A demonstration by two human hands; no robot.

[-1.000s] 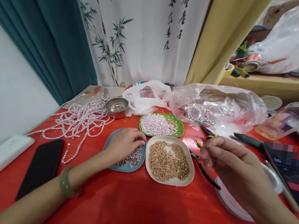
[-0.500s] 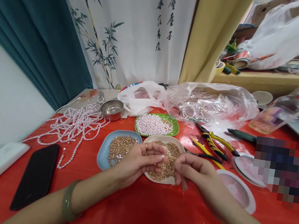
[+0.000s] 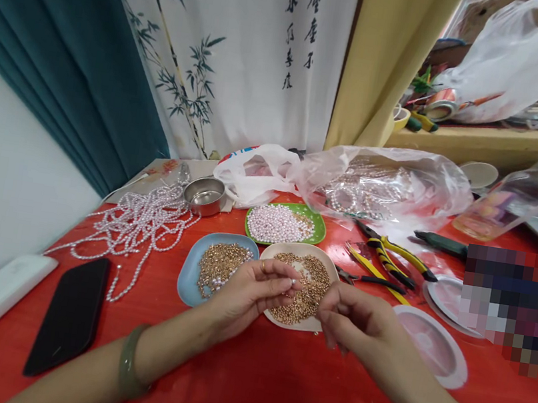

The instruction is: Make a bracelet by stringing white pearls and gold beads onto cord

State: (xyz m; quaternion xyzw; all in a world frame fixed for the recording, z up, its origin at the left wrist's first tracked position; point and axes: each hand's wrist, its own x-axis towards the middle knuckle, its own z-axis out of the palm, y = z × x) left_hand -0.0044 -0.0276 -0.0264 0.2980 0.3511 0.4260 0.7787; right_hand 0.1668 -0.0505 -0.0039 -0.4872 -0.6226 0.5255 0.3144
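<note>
My left hand is closed in a pinch on a small white pearl bead, above the cream plate of gold beads. Just to the right of that plate, my right hand has its thumb and fingertips pressed together. What it pinches is too fine to make out. Behind my left wrist lies the blue plate, with gold beads and a few pearly ones on it. A green plate farther back carries white pearl beads and some gold ones.
Strings of pearl beads, a metal bowl and a black phone lie to the left. On the right are yellow-black pliers, smaller black-handled pliers, white spools and a tilted plastic bottle. Plastic bags line the back.
The view has shifted slightly. My right hand has turned a little, its fingers more curled together and slightly farther from my left hand, which keeps its pinch on the pearl bead.
</note>
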